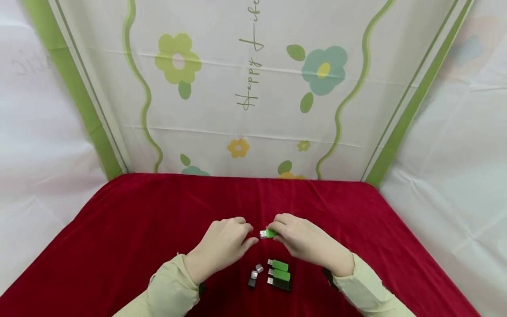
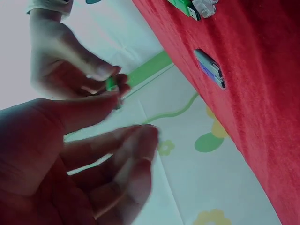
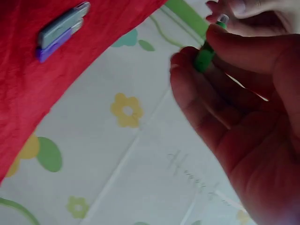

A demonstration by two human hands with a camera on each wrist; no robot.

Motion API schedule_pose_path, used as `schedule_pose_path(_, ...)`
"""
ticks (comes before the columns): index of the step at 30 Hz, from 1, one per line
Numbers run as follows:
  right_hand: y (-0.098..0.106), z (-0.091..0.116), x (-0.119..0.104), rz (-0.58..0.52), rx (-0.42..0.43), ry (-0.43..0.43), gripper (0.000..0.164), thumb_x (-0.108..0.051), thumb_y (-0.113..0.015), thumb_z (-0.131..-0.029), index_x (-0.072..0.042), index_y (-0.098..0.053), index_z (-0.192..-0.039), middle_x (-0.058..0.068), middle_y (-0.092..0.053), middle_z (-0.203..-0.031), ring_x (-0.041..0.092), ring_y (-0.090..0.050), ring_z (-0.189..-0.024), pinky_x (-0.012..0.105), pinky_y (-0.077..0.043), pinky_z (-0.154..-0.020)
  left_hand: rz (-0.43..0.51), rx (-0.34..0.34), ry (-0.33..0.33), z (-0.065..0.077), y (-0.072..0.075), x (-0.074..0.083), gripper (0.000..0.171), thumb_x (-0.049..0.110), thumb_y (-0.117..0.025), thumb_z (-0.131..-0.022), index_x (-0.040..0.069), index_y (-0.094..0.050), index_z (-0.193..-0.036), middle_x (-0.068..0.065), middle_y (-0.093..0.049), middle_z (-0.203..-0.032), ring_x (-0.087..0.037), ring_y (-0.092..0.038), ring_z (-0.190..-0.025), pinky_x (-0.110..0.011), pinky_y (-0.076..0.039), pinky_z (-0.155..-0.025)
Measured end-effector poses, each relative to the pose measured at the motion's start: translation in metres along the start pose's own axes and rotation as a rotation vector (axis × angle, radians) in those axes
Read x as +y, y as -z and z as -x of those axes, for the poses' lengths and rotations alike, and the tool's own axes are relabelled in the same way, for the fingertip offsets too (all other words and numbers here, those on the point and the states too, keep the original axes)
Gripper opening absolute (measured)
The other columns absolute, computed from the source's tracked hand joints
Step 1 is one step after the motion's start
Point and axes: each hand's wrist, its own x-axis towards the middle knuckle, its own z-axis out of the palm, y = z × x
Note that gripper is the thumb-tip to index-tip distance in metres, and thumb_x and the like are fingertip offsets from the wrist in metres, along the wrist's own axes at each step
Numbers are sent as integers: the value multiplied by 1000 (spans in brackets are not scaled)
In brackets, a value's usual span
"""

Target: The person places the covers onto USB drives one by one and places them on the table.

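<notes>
My right hand pinches a green USB flash drive between thumb and fingers, above the red cloth. A clear cap covers the plug end, which points toward my left hand. That hand is just to the left, thumb and fingers apart and loosely bent, with nothing between them. Closer to me on the cloth lie two green flash drives and a black flash drive, side by side, their metal plugs bare and facing left. To their left are two clear caps and a black cap.
Both wrist views show a grey flash drive and a purple flash drive lying together on the red cloth. White curtains with flower prints enclose the table's back and sides.
</notes>
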Motion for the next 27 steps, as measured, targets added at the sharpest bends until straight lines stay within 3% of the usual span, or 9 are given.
schedule_pose_path(3,-9,1,9,36,-63,-51,18,5,-75,-80,-7,-66,-90,-2,-53,-80,10,-52,-71,17,-46,-64,-2,-46,69,2,-2,-3,20,28,-79,-84,14,-70,-73,6,-46,-62,-6,-41,-48,-19,-35,-40)
schedule_pose_path(6,-23,3,20,69,-127,-80,19,7,-73,-79,-8,-62,-79,-3,-47,-71,11,-47,-63,17,-42,-57,8,-75,116,3,-2,-5,36,27,-78,-85,18,-56,-59,6,-37,-57,-7,-36,-46,-20,-33,-40)
schedule_pose_path(11,-39,7,24,85,-188,-69,23,4,-78,-77,-9,-60,-72,-3,-44,-66,10,-46,-58,17,-41,-54,29,-104,146,5,-3,-5,49,28,-76,-87,20,-42,-53,6,-35,-53,-7,-32,-45,-21,-31,-39)
schedule_pose_path(20,-46,8,20,140,-194,-24,26,-2,-82,-74,-10,-57,-71,-3,-48,-64,11,-51,-58,18,-43,-55,37,-106,149,5,-5,-3,51,28,-76,-86,19,-40,-51,6,-32,-51,-6,-26,-44,-21,-27,-39)
schedule_pose_path(27,-50,9,19,168,-169,-45,22,-4,-83,-73,-12,-62,-71,-3,-49,-66,11,-52,-57,18,-43,-54,33,-112,151,4,-3,-1,53,28,-76,-87,19,-39,-50,6,-29,-50,-6,-23,-43,-21,-25,-38)
